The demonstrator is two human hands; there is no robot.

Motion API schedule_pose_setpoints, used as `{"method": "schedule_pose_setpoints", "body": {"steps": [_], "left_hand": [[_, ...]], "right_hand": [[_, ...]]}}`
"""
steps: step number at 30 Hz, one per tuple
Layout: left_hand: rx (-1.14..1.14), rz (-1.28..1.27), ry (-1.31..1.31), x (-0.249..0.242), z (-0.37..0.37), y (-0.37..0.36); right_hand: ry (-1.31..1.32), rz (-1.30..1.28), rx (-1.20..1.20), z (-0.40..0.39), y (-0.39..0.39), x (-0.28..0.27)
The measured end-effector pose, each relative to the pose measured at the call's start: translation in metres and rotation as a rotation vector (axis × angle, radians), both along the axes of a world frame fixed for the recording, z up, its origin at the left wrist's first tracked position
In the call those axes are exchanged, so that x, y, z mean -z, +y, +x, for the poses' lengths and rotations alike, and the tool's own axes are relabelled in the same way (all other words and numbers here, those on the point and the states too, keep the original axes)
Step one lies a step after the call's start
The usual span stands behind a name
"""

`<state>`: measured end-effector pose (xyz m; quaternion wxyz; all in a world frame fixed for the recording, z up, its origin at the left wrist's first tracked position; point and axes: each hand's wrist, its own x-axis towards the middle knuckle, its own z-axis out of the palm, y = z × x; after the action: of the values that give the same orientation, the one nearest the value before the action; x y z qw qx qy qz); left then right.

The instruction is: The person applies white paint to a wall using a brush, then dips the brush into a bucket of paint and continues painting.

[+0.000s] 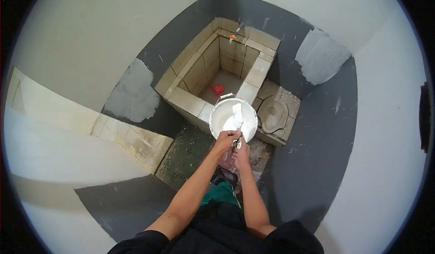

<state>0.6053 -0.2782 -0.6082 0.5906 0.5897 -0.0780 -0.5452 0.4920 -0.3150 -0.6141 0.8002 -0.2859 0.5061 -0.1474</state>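
Observation:
A white bucket (217, 123) with white material inside stands at the near corner of a tiled basin. Over its opening is a brush (237, 112) coated in white, its head pointing away from me. My right hand (242, 153) is closed round the brush handle. Just to the left, my left hand (228, 140) has its fingers pressed together at the upper part of the same handle, near the bucket's near rim. The bucket's handle rests at its far side.
The tiled basin (257, 72) holds a red object (218, 90), with a tap (234, 37) above. A squat toilet (273, 114) lies to the right. Grey walls carry pale patches (322, 56). A tiled ledge (144, 146) juts out at left.

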Motion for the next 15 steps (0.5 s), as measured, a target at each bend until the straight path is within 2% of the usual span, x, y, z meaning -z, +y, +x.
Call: {"method": "schedule_pose_setpoints", "body": {"steps": [3,6,9,12,15], "left_hand": [[-0.049,-0.003,-0.136,0.006,-0.005,-0.003],[-0.008,0.032,-0.224,-0.003,-0.007,-0.006],[0.031,0.029,0.19,-0.02,-0.002,-0.002],[0.033,0.001,0.098,-0.016,-0.002,-0.003],[-0.006,-0.071,-0.131,0.003,-0.007,-0.008]], "right_hand": [[0.211,-0.928,0.114,0.018,0.012,0.018],[0.229,-0.809,0.18,0.02,0.011,0.023],[-0.355,-0.165,0.036,0.002,-0.009,0.037],[-0.901,0.509,-0.109,-0.019,-0.025,0.056],[0.223,-0.777,0.006,0.009,0.0,0.033]]}}
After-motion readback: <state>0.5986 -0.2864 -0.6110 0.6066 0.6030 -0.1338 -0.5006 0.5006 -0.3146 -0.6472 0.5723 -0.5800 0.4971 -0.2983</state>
